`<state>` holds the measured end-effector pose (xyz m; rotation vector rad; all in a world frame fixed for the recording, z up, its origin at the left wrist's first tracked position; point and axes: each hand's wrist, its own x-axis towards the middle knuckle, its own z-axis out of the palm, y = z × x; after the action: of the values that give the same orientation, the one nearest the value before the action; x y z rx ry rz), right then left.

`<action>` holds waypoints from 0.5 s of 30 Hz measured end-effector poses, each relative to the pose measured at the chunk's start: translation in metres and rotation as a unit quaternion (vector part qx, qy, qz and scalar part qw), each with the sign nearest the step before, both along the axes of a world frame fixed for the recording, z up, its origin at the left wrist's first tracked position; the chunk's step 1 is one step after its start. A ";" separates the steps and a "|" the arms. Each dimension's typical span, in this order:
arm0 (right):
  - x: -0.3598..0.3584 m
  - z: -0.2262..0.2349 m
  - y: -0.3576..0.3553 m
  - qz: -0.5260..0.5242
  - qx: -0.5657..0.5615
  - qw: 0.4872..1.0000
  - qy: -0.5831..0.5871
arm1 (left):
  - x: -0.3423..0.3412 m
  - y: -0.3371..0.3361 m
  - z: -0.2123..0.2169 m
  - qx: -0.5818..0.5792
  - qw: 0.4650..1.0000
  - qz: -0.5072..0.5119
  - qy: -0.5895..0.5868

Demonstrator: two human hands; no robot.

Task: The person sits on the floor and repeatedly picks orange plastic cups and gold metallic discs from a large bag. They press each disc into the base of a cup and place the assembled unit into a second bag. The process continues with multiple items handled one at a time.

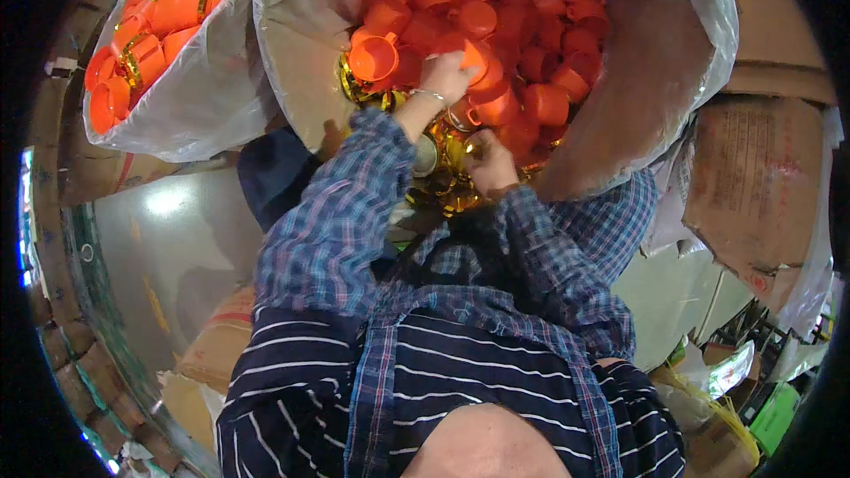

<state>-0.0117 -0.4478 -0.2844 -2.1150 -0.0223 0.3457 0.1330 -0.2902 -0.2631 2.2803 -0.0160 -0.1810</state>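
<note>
Inside a plastic-lined box [305, 31] lie many orange plastic cups [476, 19] with handles. My left hand [446, 80], a bracelet at its wrist, is closed on an orange cup [475, 60] over the near part of the pile. Just below and to the right, my right hand [492, 164] has its fingers closed at a shiny gold band [459, 149]. More gold bands [460, 201] lie loose along the near side of the box. The fingertips of both hands are partly hidden.
At the upper left stands another lined container [208, 80] with orange cups [168, 13], some wearing gold bands. A brown carton [753, 186] is on the right. Below it at the lower right is a green object [776, 419]. Grey floor [190, 248] shows on the left.
</note>
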 end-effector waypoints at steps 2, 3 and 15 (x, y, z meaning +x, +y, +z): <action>0.009 0.035 -0.008 -0.058 0.070 0.995 0.039 | -0.024 0.019 0.017 -0.207 0.972 0.085 0.065; 0.007 0.054 -0.012 -0.090 0.207 0.974 -0.003 | -0.043 0.023 0.030 -0.402 0.903 0.134 0.068; -0.048 0.152 0.031 -0.011 0.154 0.945 -0.287 | -0.202 0.010 0.153 -0.687 0.683 0.239 0.065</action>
<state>-0.0602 -0.4169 -0.1328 -1.8330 -0.3685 -0.2832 -0.0686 -0.2800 -0.1104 0.6821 0.3901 -0.0099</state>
